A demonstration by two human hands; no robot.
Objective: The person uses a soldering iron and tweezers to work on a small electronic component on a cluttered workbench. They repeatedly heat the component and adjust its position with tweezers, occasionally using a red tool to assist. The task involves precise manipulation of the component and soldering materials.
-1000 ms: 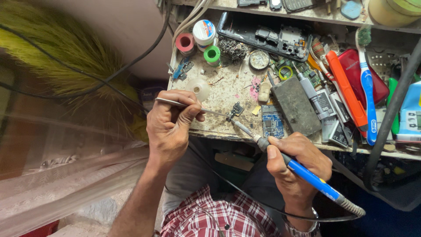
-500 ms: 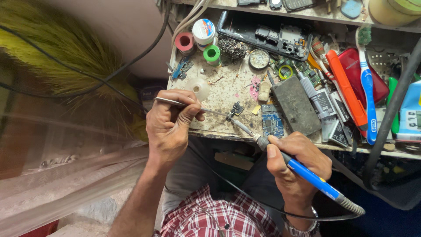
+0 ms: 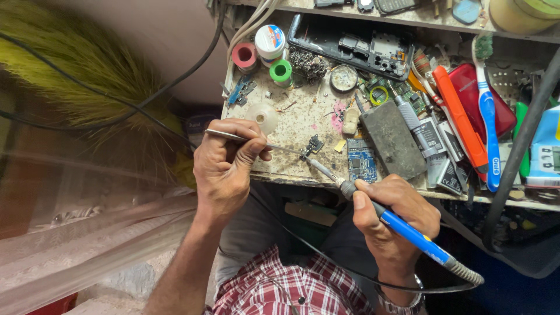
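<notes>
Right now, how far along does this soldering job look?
Mid-job, it seems. Done: a phone case lies opened on the bench. In hand: the left hand steadies a small dark part with tweezers, and the right hand puts the soldering iron tip to it. Left: a blue circuit board lies loose.
</notes>
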